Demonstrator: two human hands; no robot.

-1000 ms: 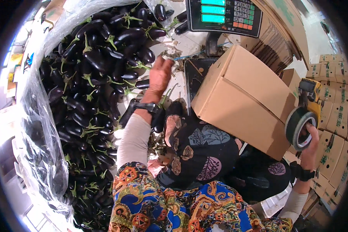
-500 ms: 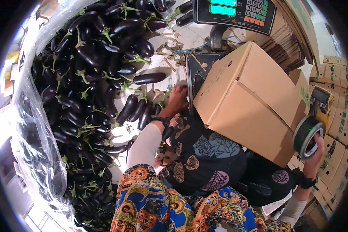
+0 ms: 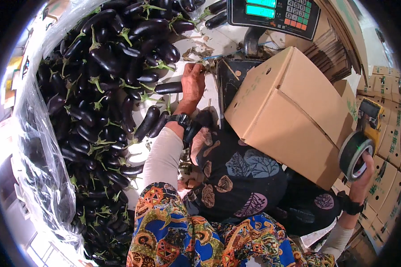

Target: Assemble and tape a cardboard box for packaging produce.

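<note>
Beside carton point(image 3: 294, 120), hands point(image 3: 193, 83) curled, right point(image 3: 364, 174) holding tape point(image 3: 349, 149)

Floor: pale, smooth ground surface point(image 3: 231, 42) at 12 o'clock, strewn with dry brown plant scraps point(image 3: 196, 54).
Carton wall: tan cardboard boxes with green print and round holes point(image 3: 385, 133), stacked in tiers from 3 to 4 o'clock.
Flattened stock: brown folded cardboard sheets point(image 3: 332, 55) packed edge to edge at 1 o'clock, beside a tall, curving tan cardboard panel point(image 3: 345, 29).
Light: strong white glare point(image 3: 2, 144) at 9 o'clock; bright patches on the floor left of centre.
Far edge: blurred yellow shape point(image 3: 14, 64) at 10 o'clock, unidentifiable.
</note>
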